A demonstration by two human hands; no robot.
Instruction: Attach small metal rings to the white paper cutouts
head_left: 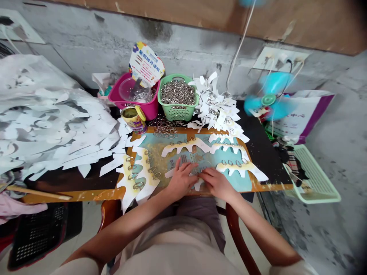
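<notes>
Paper cutout (198,186) lies at the near middle of the work mat (236,184), partly covered by your hands. It looks light, bendable and easy to crease or tear, so its wider, uncut parts seem safest to hold. Your left hand (183,178) and right hand (215,184) meet there, fingers bent; whether either pinches anything, you cannot tell.

- The place seems to be a small workshop; whether it belongs to a home, I cannot tell.
- The wall (111,47) is rough, stained and grey, with power sockets (282,61) on it.
- On the worktable (265,156) there are a large heap of white cut pieces (77,133) and a green basket (180,113) full of small metal parts (177,92).
- A blue fan (268,100) is near its right end.
</notes>
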